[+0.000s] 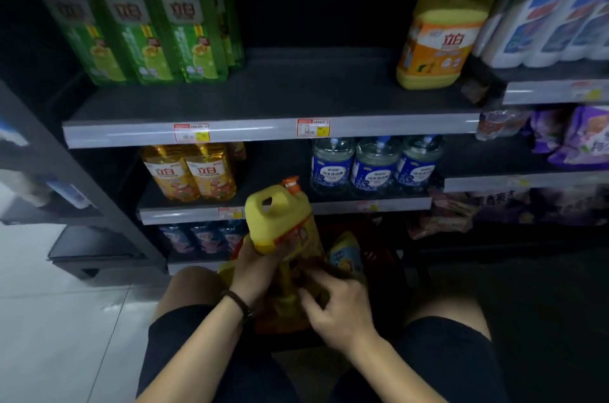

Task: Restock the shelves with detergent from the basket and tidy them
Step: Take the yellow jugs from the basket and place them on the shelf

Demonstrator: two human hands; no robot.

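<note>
Grips the yellow detergent jug point(280, 224) low on its body with the left hand point(258, 265), fingers wrapped round the label edge. Holds it upright above the red basket point(379, 257), orange cap point(291, 183) uppermost, not yet on any shelf. Curls the right hand point(333, 300) over dark and yellow items in the basket; cannot tell whether gripping anything or only touching.

Risk, as judged: a slip or tip of the jug from a one-handed hold well below the handle, with most of the weight above the grip. Further risk: a knock against the lip of the lower shelf point(184, 216) just behind, on any lift toward the bare stretch of the middle shelf point(263, 96), left of the matching jug point(441, 36).

Hard to make out: basket contents, mostly in shadow, apart from one blue-labelled bottle point(346, 254). Label print blurred throughout. White bottles point(543, 16) cut off at the right edge.
</note>
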